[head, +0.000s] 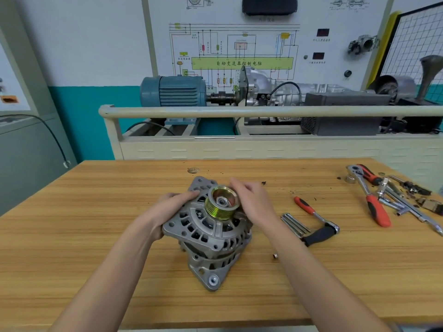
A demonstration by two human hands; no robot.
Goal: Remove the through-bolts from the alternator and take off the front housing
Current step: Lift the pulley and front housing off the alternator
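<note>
The silver alternator (211,238) stands pulley-up in the middle of the wooden bench (96,236). Its front housing (194,224) sits tilted, with a gap over the rear housing (211,269) below. A gold grooved pulley (221,202) tops it. My left hand (167,207) grips the housing's left rim. On the right side, my right hand (251,200) holds the housing beside the pulley, fingers curled over the far edge. Several long through-bolts (293,224) lie loose on the bench to the right.
A red-handled ratchet with a black socket (316,224) lies beside the bolts. A second red ratchet (374,202), chrome extensions (405,204) and small parts sit at the far right. A small bushing (275,255) lies near my right forearm. A training rig stands behind the bench.
</note>
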